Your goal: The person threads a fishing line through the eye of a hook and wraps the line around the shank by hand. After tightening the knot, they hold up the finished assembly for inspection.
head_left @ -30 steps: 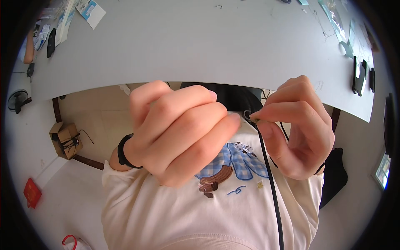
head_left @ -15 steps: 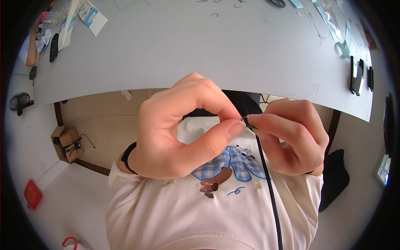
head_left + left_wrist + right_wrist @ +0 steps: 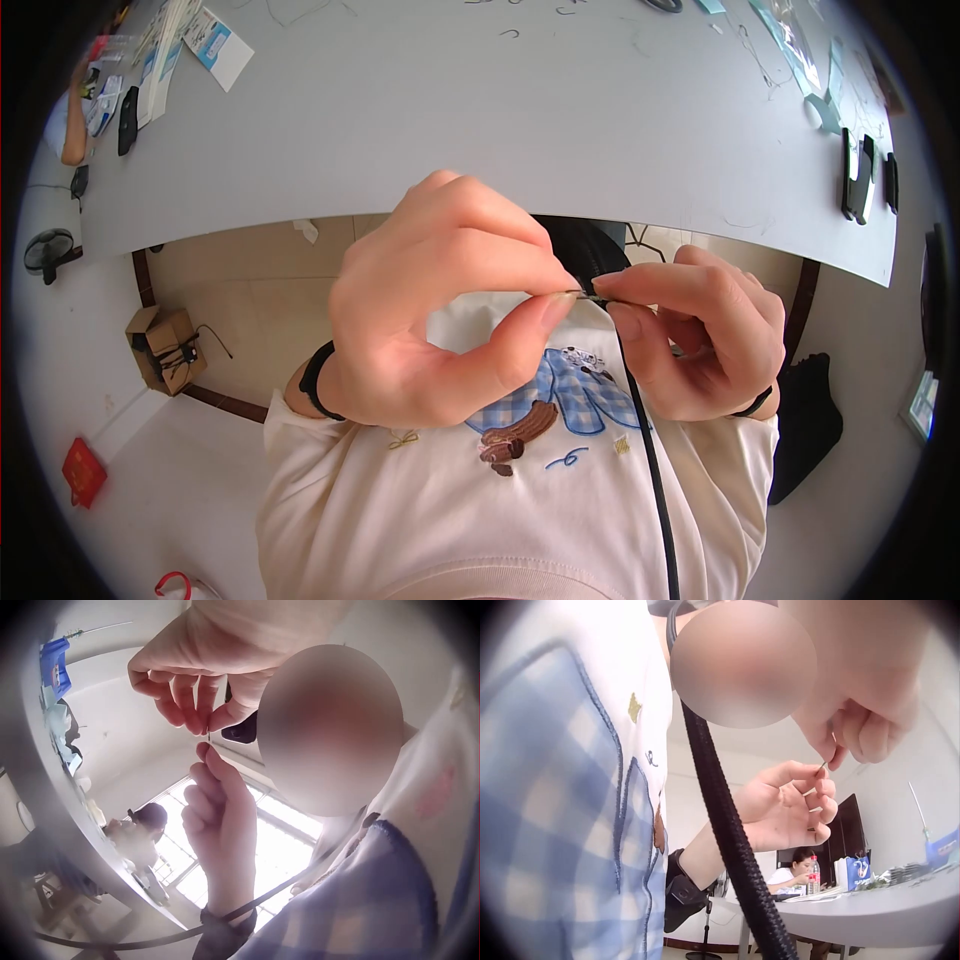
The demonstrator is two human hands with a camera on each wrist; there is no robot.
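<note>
In the head view my left hand [image 3: 395, 290] pinches a thin dark strand [image 3: 590, 296] between thumb and forefinger. Facing it from the other side, my right hand [image 3: 735, 345] grips the same short piece with thumb and forefinger. The fingertips of both hands nearly meet, and most of the strand is hidden in them. From the right wrist, a sliver of the strand [image 3: 823, 766] looks greenish between the two pinches. The hands are held up in front of a cream shirt [image 3: 520, 520], beyond the near edge of a grey table [image 3: 480, 130].
A black cord [image 3: 655, 480] hangs down the shirt, behind the fingertips. On the table lie thin curved bits [image 3: 510, 33], printed cards [image 3: 218, 50] at left and black objects [image 3: 858, 175] at right. A cardboard box [image 3: 165, 350] stands on the floor. Another person [image 3: 791, 875] sits across the table.
My left hand has turned from its knuckles facing the camera to a thumb-and-forefinger pinch at the strand. My right hand has lowered slightly, and the fingertips have come together.
</note>
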